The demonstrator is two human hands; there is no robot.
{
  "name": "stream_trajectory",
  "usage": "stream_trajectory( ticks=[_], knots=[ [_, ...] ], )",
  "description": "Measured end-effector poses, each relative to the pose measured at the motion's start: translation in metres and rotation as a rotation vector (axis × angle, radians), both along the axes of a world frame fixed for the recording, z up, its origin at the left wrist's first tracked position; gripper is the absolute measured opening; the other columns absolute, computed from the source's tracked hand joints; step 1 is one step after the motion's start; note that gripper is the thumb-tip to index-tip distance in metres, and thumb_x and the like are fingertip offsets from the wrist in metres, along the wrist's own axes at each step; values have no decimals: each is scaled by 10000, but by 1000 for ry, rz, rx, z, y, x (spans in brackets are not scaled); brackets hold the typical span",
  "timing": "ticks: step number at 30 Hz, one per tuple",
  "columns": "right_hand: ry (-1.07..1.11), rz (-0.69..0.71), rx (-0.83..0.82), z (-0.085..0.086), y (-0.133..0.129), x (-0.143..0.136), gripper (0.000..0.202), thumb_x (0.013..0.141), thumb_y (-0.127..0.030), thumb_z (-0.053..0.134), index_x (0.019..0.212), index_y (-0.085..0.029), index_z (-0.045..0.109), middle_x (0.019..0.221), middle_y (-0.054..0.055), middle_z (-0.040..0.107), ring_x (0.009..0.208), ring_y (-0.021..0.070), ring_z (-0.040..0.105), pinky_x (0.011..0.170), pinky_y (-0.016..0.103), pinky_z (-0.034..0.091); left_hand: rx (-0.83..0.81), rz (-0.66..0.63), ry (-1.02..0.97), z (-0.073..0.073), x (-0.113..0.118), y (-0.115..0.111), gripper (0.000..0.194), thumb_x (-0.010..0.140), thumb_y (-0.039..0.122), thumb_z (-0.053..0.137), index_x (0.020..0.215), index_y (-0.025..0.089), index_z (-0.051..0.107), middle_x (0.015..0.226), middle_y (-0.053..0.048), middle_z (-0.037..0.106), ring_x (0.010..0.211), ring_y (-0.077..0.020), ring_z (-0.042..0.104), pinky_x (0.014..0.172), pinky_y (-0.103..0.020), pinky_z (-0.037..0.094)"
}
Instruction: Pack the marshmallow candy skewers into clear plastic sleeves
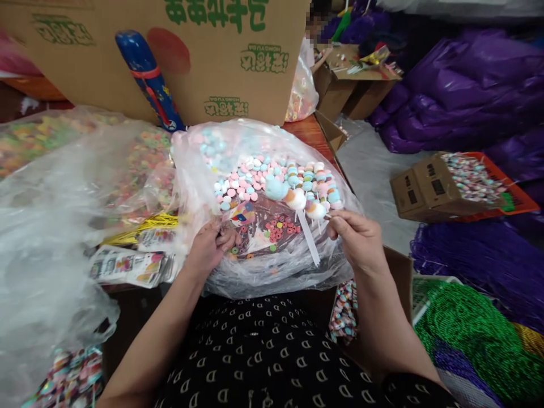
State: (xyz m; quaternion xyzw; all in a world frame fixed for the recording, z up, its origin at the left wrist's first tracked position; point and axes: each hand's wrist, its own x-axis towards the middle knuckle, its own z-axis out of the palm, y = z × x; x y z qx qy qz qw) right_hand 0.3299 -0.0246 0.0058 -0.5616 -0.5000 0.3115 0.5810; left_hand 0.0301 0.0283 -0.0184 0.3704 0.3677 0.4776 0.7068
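My right hand [357, 235] is closed, its thumb and fingertips pinching the end of a candy skewer [296, 198] with thick blue, white and orange pieces. The skewer is slightly blurred. My left hand [212, 245] has its fingers curled in over small ring candies; whatever it may hold is hidden. Between the hands lies an open clear plastic bag [280, 272]. Loose pink, white and blue round candies [244, 178] lie in it, with red ring candies [283, 226] nearer me. Several finished-looking skewers [312, 177] rest at the right. A white strip [309, 238] hangs below the held skewer.
A large cardboard box [221, 73] stands behind, a blue pencil case [147, 79] leaning against it. Left are bags of ring candies [144, 153] and printed cards [127, 265]. Right are a carton of wrapped candies [419, 190], green beads [471, 334] and purple bags [463, 85]. A person works beyond.
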Motion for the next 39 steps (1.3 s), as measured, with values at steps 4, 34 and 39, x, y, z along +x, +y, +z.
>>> stream_trajectory(
  ticks=[4, 34, 39],
  knots=[
    [-47, 52, -36, 10, -14, 1, 230, 810, -469, 828, 852, -243, 841, 536, -23, 646, 486, 127, 577, 501, 270, 489, -5, -12, -4, -1, -1, 1, 668, 766, 673, 822, 551, 209, 392, 446, 110, 238, 400, -58, 328, 606, -293, 520],
    [-96, 224, -234, -19, -34, 3, 349, 894, -549, 738, 857, -203, 757, 529, -51, 581, 476, 100, 497, 505, 238, 400, 264, -182, 465, 2, -18, 2, 431, 904, 608, 678, 787, 195, 646, 621, 22, 500, 557, -119, 413, 547, -262, 333],
    [-245, 264, -224, -20, -36, 4, 423, 930, -607, 672, 877, -198, 762, 527, -52, 542, 467, 98, 461, 489, 242, 362, 338, -196, 572, 16, -17, 4, 443, 891, 604, 682, 731, 197, 615, 637, 21, 504, 593, -128, 428, 579, -269, 349]
  ],
)
